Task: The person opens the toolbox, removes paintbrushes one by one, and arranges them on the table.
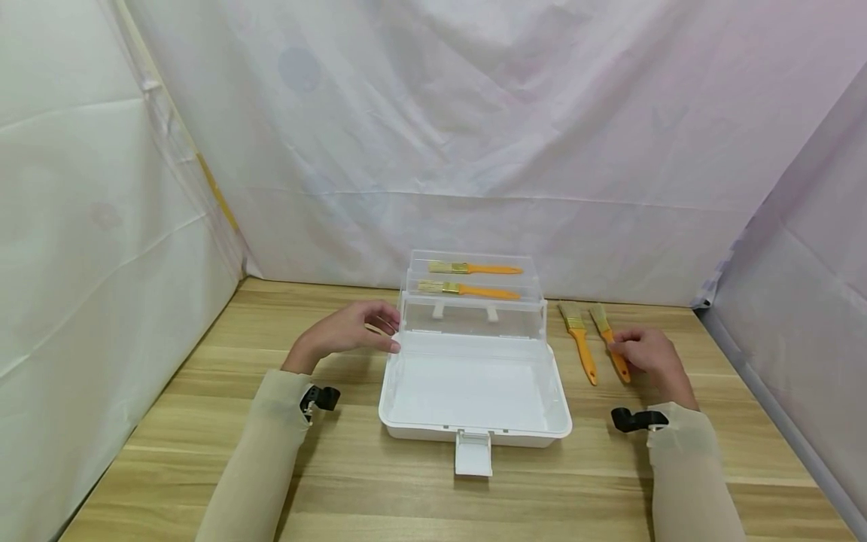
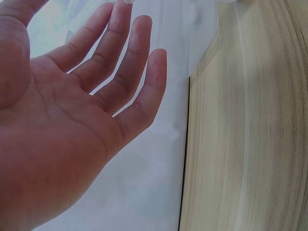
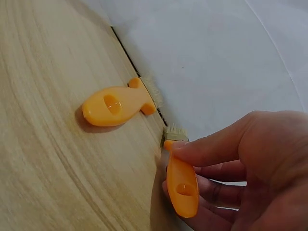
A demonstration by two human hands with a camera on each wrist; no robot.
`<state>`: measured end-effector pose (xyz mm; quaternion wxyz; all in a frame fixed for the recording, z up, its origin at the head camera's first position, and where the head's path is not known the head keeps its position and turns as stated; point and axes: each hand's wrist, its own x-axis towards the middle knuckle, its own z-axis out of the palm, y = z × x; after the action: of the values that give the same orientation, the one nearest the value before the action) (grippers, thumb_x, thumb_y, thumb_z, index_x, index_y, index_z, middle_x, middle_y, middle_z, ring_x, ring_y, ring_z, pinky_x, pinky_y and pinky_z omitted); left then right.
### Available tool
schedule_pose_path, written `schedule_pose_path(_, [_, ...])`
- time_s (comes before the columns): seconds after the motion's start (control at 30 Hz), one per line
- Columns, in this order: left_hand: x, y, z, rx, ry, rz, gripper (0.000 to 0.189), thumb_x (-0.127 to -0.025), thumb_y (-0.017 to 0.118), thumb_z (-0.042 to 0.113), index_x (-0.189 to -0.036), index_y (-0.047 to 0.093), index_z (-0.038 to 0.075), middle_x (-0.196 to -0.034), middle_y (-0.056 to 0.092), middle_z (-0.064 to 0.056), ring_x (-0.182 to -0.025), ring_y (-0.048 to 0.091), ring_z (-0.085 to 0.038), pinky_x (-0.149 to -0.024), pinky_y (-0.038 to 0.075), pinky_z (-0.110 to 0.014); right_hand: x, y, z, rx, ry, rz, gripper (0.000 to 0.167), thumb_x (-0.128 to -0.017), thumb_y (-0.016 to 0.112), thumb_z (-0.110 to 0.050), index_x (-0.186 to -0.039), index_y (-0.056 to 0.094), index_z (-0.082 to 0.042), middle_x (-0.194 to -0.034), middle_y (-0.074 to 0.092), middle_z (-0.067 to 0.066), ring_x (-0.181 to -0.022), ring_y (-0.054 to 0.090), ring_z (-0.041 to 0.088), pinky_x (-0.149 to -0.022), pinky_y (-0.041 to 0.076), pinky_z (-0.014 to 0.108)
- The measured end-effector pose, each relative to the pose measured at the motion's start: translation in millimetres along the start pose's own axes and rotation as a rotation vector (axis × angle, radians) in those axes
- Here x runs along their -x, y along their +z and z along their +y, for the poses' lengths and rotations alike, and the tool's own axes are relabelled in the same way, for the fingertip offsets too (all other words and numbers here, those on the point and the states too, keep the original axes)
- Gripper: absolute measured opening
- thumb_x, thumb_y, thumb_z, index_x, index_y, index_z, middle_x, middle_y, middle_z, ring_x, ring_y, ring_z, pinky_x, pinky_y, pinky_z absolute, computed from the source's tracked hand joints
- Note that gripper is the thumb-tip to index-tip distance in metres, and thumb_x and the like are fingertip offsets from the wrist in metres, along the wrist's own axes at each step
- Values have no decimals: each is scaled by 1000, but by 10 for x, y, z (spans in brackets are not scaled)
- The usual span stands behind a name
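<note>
An open white plastic box (image 1: 474, 391) with a clear lid and upper trays (image 1: 474, 320) stands in the middle of the table. Two paintbrushes with orange handles lie in those trays, one brush (image 1: 491, 269) behind the other brush (image 1: 488, 292). My right hand (image 1: 650, 352) pinches a narrow orange paintbrush (image 3: 183, 187) by its handle between thumb and fingers. Left of it a wider paintbrush (image 1: 582, 354) lies on the table. At the box's left side is my left hand (image 1: 355, 329), fingers loosely bent and holding nothing; whether its fingertips touch the box I cannot tell.
The box's front latch (image 1: 473, 455) hangs down toward me. White cloth (image 1: 433, 150) encloses the wood-grain table (image 1: 366, 497) at the back and both sides. Each wrist carries a small black camera mount.
</note>
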<state>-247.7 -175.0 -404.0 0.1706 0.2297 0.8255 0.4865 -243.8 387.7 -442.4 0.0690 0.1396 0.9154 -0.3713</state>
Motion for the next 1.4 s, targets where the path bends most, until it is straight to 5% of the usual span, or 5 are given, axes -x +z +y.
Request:
schedule_pose_path(0.5, [-10,4,2,3,-15,4,47,-93,92,21,-130,69,6,-126,71,-10,-121,68,-29,-106,56,-48,36,-6,-10,71,-27,4,33,-102,76,-24,-115,70,6,-102,69,16,-84,66,27,-67,55,33])
schedule_pose_path(1.4, [-26,-9,-28,7,-6,2,47,-92,92,22,-130,69,6,-126,71,-10,-121,68,-29,-107,56,-49,56,-46,40,131,4,24,43,-101,78,-32,-116,72,8,-98,72,15,-86,67,29,-69,52,33])
